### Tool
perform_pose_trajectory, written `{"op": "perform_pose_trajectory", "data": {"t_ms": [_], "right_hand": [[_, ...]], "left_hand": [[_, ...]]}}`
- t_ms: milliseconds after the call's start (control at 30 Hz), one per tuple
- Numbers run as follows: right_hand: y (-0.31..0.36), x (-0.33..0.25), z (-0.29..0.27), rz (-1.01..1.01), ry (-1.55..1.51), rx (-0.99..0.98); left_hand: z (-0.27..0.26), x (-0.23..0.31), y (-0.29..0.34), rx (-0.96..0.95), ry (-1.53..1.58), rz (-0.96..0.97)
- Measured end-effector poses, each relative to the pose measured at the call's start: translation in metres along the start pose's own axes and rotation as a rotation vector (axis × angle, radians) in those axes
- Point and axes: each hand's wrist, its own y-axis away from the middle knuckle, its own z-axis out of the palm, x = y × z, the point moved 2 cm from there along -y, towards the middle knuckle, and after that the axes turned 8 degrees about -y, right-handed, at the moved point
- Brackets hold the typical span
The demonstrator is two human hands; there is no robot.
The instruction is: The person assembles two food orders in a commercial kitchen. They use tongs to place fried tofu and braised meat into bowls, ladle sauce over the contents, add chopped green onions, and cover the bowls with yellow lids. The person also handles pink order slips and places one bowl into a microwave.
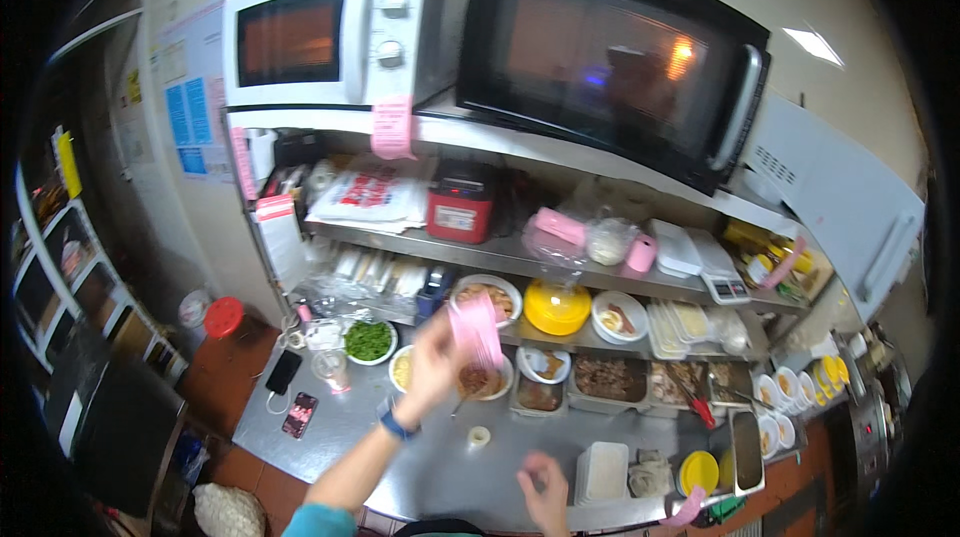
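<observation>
My left hand (432, 362), with a dark blue band on its wrist, is raised over the steel counter. Its fingers are closed on a pink paper slip (476, 330), held up in front of the bowls. Partly behind that hand stand a bowl of dark red-brown food (476, 383) and a bowl of pale yellow food (403, 369). My right hand (543, 489) hovers low over the counter's front, loosely curled, with thumb and fingers apart and nothing seen in it. A small pale round cup or roll (479, 436) sits between the hands; its kind is unclear.
Chopped greens fill a bowl (369, 341) at left, near a phone (300, 415). Metal pans of food (608, 379) line the back. White containers (603, 472) and a yellow-lidded tub (698, 474) stand at right. Overhead are shelves, a white microwave (360, 32) and a black one (610, 57).
</observation>
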Motion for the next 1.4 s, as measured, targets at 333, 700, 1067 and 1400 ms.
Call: {"op": "perform_pose_trajectory", "data": {"t_ms": [333, 700, 1067, 1400], "right_hand": [[-0.049, -0.021, 0.158, 0.149, -0.070, -0.968], [-0.287, 0.026, 0.274, 0.564, -0.445, -0.074], [-0.346, 0.044, 0.288, 0.604, -0.097, -0.051], [-0.371, 0.026, 0.278, -0.156, 0.698, -0.160]], "left_hand": [[-0.086, -0.020, 0.135, 0.175, 0.272, -0.473], [-0.138, -0.017, 0.077, 0.151, 0.592, -0.525], [-0.131, -0.052, 0.075, 0.064, 0.653, -0.547], [-0.128, -0.056, 0.081, 0.079, 0.635, -0.638]]}}
